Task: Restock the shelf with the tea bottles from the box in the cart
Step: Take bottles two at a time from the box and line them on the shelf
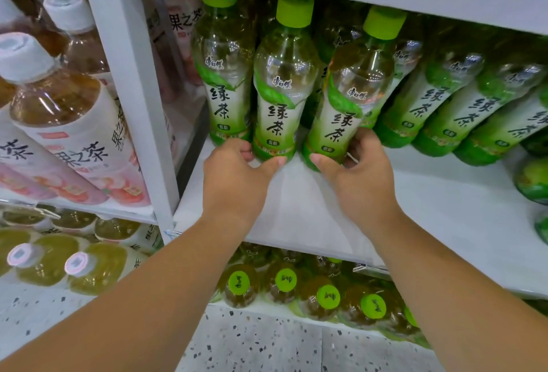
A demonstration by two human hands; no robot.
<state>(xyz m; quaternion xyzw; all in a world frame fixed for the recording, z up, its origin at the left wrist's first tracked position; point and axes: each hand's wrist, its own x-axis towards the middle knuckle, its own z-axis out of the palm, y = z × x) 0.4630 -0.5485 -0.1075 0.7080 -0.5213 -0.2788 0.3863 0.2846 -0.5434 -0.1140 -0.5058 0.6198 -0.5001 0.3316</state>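
Gripped the second green tea bottle [281,98] out from the shelf upright [127,89] low at its base with the left hand [234,176], thumb across the front, fingers curled behind. Gripped the third green tea bottle [350,98] from the upright the same way with the right hand [364,176], thumb under the label's lower edge. Kept both on the white shelf board [430,193], well back from its front edge, just past the first green tea bottle [222,75] beside the upright. Could not confirm flat contact for the third base.

Judged both full, so fairly heavy for the size. Thin clear plastic, likely to give a little under a squeeze, yet not fragile. Glossy label sleeve, probably slick. Seemed best taken low around the base or at the waisted label, with room there for a full wrap of the fingers. Thought the cap end too narrow for steering.

Held the second nearly vertical: long axis up and down, green cap up, label facing out. Held the third at a tilt, cap leaning away from the upright towards the leaning row of green tea bottles [430,98] farther along, though perhaps exaggerated by the wide lens. Looked to need righting before release.
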